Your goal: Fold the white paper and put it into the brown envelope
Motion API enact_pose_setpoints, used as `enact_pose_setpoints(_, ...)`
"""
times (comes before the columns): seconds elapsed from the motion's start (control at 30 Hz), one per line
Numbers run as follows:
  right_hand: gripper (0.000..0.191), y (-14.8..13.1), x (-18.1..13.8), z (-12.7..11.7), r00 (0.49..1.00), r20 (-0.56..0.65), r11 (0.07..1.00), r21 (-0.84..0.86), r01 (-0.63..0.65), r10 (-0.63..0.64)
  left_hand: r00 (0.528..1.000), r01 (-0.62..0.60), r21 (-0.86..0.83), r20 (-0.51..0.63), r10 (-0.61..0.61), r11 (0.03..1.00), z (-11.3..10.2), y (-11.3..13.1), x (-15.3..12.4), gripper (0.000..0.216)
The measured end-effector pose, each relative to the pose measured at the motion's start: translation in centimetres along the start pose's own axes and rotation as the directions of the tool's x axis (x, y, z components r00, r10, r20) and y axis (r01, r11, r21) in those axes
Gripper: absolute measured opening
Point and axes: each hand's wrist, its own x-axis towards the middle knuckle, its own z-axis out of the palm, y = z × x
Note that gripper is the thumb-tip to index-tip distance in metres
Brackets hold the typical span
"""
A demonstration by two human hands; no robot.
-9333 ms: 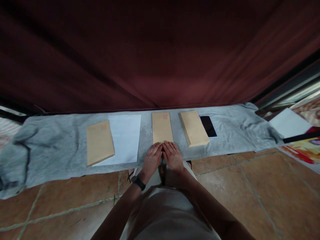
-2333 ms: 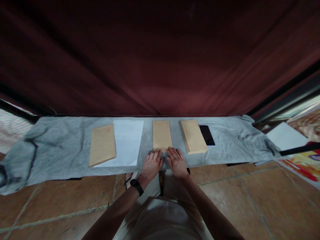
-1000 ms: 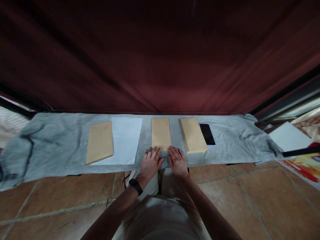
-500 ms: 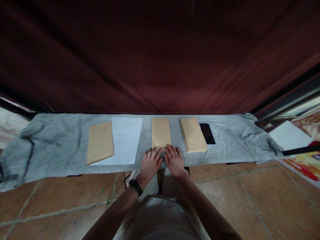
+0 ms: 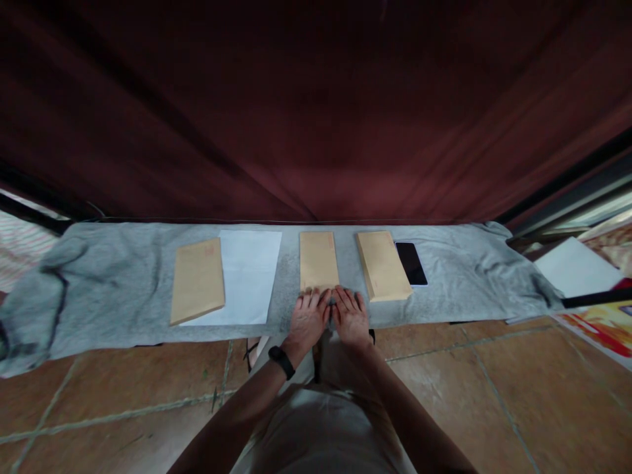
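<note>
A brown paper envelope (image 5: 318,257) lies flat at the middle of the cloth-covered surface, red print near its top right corner. Across its near edge rests my left hand (image 5: 308,318), a black band on the wrist, fingers stretched out and pressing down. Beside it, my right hand (image 5: 351,317) lies with fingers extended, its index and thumb side touching the envelope's lower right corner. The two hands nearly meet at the fingertips, which hide the envelope's near edge. Neither hand is wrapped round anything.
Right of the envelope sits a thick stack of brown envelopes (image 5: 384,266), with a dark-screened phone (image 5: 411,263) against it. On the left, another envelope pile (image 5: 198,280) overlaps white paper (image 5: 251,276). A grey cloth (image 5: 118,283) covers the narrow surface; a dark red curtain (image 5: 316,131) hangs behind.
My left hand has slid to the right along the envelope's near edge, closer to my right hand. My right hand has shifted slightly right. The envelopes look unmoved.
</note>
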Motion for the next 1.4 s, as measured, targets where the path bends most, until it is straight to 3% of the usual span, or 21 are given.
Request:
enact_pose_setpoints(0.67, 0.046, -0.2, 0.2, -0.4, 1.000, -0.016, 1.000, 0.023, -0.001, 0.001, 0.994, 0.111, 0.046, -0.017, -0.110, 0.993, -0.9, -3.2, -2.8, 0.049)
enact_pose_setpoints(0.87, 0.043, -2.0, 1.2, -0.3, 0.986, 0.072, 0.987, 0.068, 0.146, -0.150, 0.995, 0.101, 0.071, -0.023, -0.100, 0.992, -0.8, -3.2, -2.8, 0.048)
enact_pose_setpoints(1.0, 0.043, -2.6, 1.4, -0.2, 0.989, 0.071, 0.990, 0.073, 0.123, -0.128, 0.995, 0.096, 0.076, -0.023, -0.094, 0.993, -0.7, -3.3, -2.8, 0.049)
enact_pose_setpoints(1.4, 0.044, 0.5, -0.3, -0.9, 0.999, 0.009, 0.997, 0.059, 0.042, -0.042, 0.991, 0.137, 0.056, 0.003, -0.137, 0.989, -1.2, -2.7, -2.6, 0.048)
